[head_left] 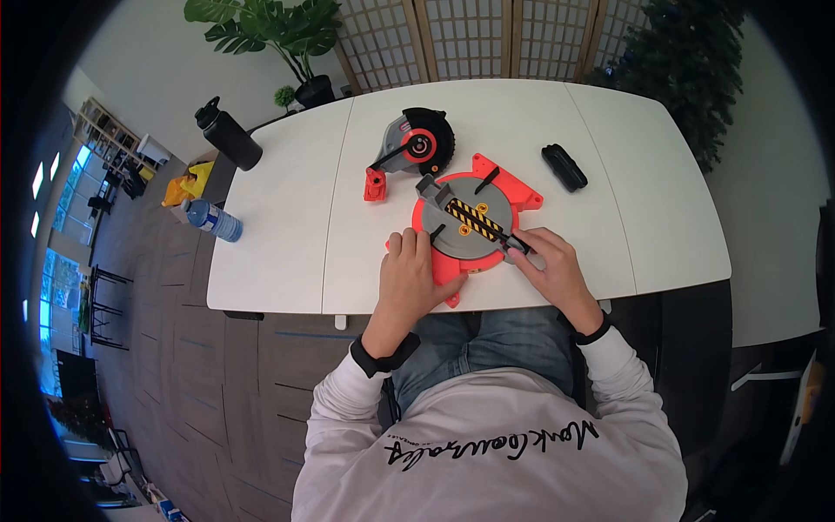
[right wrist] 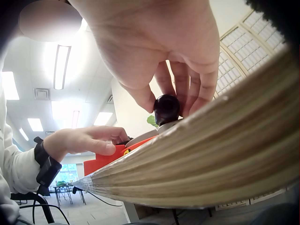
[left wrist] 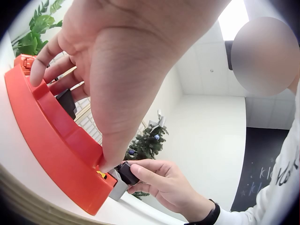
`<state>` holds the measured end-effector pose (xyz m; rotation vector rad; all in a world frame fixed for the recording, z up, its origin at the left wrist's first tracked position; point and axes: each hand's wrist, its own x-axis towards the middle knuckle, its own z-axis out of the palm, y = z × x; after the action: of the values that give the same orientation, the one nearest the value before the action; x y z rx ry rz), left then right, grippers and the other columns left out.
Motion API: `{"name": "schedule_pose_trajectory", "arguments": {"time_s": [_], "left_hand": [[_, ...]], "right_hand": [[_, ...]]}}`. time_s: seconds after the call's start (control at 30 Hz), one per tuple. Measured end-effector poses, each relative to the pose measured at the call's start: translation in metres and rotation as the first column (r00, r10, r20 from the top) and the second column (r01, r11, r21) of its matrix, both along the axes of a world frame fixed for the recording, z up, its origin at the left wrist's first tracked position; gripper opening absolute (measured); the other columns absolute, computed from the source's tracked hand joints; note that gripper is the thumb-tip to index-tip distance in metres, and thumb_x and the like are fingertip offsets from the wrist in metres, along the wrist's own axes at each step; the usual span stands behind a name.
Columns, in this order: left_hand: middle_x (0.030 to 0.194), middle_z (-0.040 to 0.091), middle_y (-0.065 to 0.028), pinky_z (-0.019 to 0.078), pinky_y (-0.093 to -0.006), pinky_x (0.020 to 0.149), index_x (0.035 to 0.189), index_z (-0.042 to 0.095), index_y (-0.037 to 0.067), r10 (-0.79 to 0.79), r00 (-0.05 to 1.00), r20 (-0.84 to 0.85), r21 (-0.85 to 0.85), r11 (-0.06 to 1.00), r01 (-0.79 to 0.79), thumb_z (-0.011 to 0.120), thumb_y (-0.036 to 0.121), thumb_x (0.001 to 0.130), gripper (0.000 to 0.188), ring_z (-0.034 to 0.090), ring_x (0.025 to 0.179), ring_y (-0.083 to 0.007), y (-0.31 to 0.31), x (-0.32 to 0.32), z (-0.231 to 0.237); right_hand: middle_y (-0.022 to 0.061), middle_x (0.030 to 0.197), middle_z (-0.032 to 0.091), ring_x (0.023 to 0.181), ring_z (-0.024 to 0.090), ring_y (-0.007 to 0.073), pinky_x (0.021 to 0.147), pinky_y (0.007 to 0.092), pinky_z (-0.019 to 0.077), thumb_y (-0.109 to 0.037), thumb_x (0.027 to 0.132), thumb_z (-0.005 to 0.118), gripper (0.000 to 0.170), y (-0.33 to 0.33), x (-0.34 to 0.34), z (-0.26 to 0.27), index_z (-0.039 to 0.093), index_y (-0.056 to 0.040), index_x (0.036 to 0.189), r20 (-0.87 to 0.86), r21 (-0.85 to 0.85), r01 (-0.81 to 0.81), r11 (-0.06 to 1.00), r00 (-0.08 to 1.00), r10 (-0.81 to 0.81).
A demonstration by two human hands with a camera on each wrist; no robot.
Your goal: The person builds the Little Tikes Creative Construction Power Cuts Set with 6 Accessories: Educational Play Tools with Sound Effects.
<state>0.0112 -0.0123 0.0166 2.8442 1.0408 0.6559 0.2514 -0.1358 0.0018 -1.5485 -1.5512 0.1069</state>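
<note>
A toy saw base, with a round grey turntable [head_left: 477, 245] set in a red frame [head_left: 513, 189], lies near the table's front edge. A yellow-and-black striped strip [head_left: 474, 219] crosses the turntable. My left hand [head_left: 407, 278] rests on the frame's front left part, fingers spread over it and thumb at its front side; in the left wrist view the red frame [left wrist: 61, 150] is beneath that hand [left wrist: 126, 61]. At the turntable's front right, my right hand [head_left: 557, 268] pinches a black knob [head_left: 518, 244], seen end-on as a round black knob [right wrist: 167, 108] in the right wrist view.
Behind the base stands a grey and black saw head [head_left: 419, 142] with a red end piece [head_left: 375, 185]. A black case [head_left: 564, 167] lies at the back right. A black bottle [head_left: 229, 134] and a clear water bottle [head_left: 215, 221] are at the left.
</note>
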Motion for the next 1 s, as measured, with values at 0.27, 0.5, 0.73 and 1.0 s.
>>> {"name": "schedule_pose_trajectory", "arguments": {"time_s": [0.27,0.5,0.73,1.0], "left_hand": [[0.105,0.055,-0.0176,0.0553,-0.0401,0.075,0.110,0.057,-0.005,0.001,1.000,-0.004,-0.002,1.000,-0.001,0.092,0.048,0.067,0.077,0.055,0.102,-0.0331,0.0004,0.0002,-0.0007],[0.105,0.056,-0.0177,0.0552,-0.0404,0.075,0.110,0.057,-0.005,0.000,1.000,-0.001,0.006,1.000,0.000,0.092,0.048,0.067,0.076,0.055,0.102,-0.0334,0.0008,0.0003,-0.0017],[0.106,0.055,-0.0179,0.0555,-0.0406,0.075,0.110,0.057,-0.004,0.002,1.000,0.000,-0.006,1.000,-0.002,0.092,0.047,0.067,0.076,0.055,0.103,-0.0339,0.0006,0.0004,-0.0018],[0.106,0.055,-0.0177,0.0555,-0.0409,0.076,0.110,0.057,-0.004,0.007,1.000,0.004,-0.015,1.000,-0.007,0.092,0.048,0.066,0.077,0.054,0.104,-0.0343,0.0002,0.0010,-0.0020]], "right_hand": [[0.0155,0.103,0.074,0.089,0.073,0.0332,0.081,0.0387,0.0587,-0.013,0.090,0.082,0.032,-0.0008,-0.0024,0.0041,0.074,0.0028,0.117,-0.034,-0.023,0.012,1.000,0.999,-0.012],[0.0154,0.102,0.074,0.089,0.073,0.0329,0.081,0.0384,0.0586,-0.014,0.091,0.081,0.032,-0.0014,-0.0022,0.0054,0.074,0.0028,0.117,-0.027,-0.028,0.012,1.000,1.000,-0.013],[0.0162,0.103,0.075,0.090,0.073,0.0329,0.081,0.0391,0.0585,-0.014,0.092,0.080,0.032,-0.0021,-0.0033,0.0090,0.074,0.0011,0.120,-0.041,-0.059,0.016,0.998,0.999,-0.018],[0.0175,0.109,0.076,0.093,0.072,0.0340,0.084,0.0410,0.0581,-0.012,0.095,0.076,0.031,-0.0018,-0.0020,0.0077,0.073,-0.0016,0.124,-0.009,-0.019,-0.008,1.000,1.000,0.008]]}}
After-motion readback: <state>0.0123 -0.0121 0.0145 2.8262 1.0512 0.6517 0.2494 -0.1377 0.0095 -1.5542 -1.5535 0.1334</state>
